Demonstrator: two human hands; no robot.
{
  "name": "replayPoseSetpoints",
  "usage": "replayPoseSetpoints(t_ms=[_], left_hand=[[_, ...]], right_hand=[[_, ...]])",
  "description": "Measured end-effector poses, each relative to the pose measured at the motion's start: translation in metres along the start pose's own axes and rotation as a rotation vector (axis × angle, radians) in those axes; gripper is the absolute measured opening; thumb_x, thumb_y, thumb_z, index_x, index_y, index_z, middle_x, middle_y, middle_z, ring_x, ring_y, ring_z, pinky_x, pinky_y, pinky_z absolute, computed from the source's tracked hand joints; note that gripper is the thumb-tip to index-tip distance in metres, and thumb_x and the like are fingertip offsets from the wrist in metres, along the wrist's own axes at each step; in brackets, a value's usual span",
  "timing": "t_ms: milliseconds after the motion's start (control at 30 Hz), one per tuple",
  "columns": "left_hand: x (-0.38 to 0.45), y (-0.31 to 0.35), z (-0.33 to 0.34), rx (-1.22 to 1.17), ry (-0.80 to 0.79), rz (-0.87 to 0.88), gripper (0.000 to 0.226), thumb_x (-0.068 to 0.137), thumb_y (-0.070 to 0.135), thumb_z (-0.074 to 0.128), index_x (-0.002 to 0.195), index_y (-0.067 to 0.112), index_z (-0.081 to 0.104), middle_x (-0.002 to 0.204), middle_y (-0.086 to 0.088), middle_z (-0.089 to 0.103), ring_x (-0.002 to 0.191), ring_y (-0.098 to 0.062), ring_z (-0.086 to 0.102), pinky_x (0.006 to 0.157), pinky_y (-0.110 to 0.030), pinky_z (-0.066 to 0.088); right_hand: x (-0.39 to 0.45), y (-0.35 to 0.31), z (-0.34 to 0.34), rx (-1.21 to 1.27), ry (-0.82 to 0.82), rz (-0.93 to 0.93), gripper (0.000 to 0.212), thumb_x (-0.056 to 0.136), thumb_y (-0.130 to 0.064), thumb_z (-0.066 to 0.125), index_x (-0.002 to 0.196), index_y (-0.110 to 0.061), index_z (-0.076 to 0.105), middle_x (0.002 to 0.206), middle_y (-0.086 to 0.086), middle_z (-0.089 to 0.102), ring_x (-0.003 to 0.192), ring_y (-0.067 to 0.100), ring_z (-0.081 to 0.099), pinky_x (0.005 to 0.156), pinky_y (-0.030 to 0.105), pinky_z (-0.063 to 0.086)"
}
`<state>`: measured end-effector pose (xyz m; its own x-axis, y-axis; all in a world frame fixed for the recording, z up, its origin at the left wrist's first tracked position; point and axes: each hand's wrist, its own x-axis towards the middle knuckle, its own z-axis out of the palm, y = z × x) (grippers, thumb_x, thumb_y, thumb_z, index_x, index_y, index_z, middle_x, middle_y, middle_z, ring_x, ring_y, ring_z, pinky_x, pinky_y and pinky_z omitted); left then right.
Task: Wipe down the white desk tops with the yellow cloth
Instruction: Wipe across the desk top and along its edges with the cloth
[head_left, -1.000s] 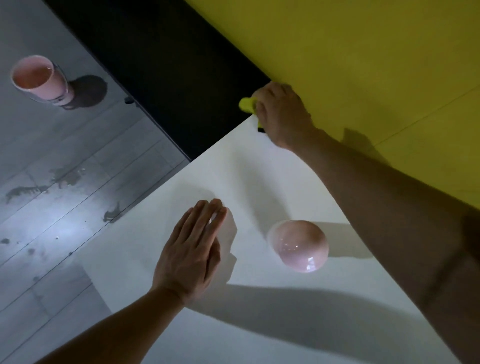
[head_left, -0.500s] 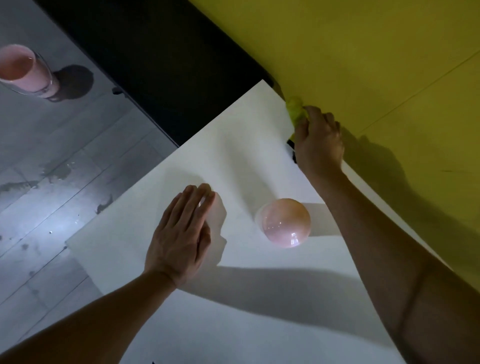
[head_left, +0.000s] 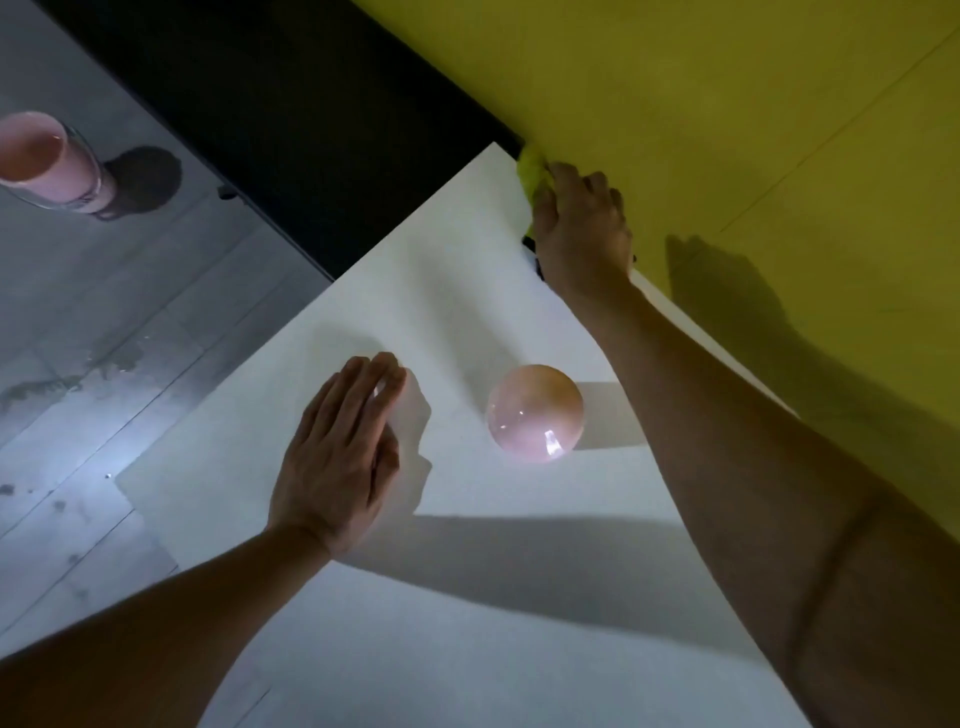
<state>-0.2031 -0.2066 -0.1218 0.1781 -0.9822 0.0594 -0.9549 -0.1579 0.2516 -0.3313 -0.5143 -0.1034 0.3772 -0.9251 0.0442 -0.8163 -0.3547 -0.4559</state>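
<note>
The white desk top (head_left: 447, 280) fills the middle and lower part of the view. My right hand (head_left: 579, 231) is closed on the yellow cloth (head_left: 531, 169) at the desk's far corner, right against the yellow wall. Only the cloth's tip shows beyond my fingers. My left hand (head_left: 340, 452) lies flat on the desk with its fingers together, holding nothing.
A glossy pink sphere (head_left: 535, 413) sits on the desk between my two arms. The yellow wall (head_left: 727, 104) borders the desk's right side. A black panel (head_left: 270, 114) lies beyond the far corner. On the grey floor at the left stands a pink cup (head_left: 47, 161).
My right hand has slid the cloth along the wall edge, then back toward the far corner. The left hand has stayed flat on the desk. The view has shifted slightly.
</note>
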Motion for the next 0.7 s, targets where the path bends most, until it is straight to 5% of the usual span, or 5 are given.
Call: replayPoseSetpoints(t_ms=[233,533,700], left_hand=[[0.001,0.004,-0.001,0.002,0.007,0.014,0.059,0.108,0.030,0.028,0.162,0.007,0.033,0.169,-0.014,0.030,0.158,-0.033,0.025,0.127,-0.050,0.027],[0.001,0.005,-0.003,-0.004,0.043,0.034,0.059,0.106,0.025,0.030,0.162,0.007,0.033,0.168,-0.015,0.032,0.157,-0.034,0.027,0.128,-0.048,0.025],[-0.003,0.000,-0.001,0.012,0.039,0.037,0.058,0.106,0.024,0.032,0.161,0.006,0.034,0.167,-0.016,0.033,0.156,-0.036,0.028,0.128,-0.050,0.026]], right_hand=[[-0.093,0.085,-0.052,-0.069,0.074,0.101,0.046,0.101,-0.037,0.042,0.139,-0.017,0.057,0.131,0.021,0.058,0.118,0.042,0.053,0.091,0.052,0.047],[-0.039,0.012,-0.025,-0.175,0.021,0.137,0.039,0.107,-0.036,0.036,0.141,-0.022,0.050,0.133,0.013,0.054,0.120,0.036,0.050,0.093,0.046,0.042],[-0.081,0.045,-0.041,-0.141,0.048,0.189,0.040,0.106,-0.035,0.037,0.141,-0.022,0.051,0.135,0.014,0.053,0.125,0.035,0.047,0.101,0.048,0.038]])
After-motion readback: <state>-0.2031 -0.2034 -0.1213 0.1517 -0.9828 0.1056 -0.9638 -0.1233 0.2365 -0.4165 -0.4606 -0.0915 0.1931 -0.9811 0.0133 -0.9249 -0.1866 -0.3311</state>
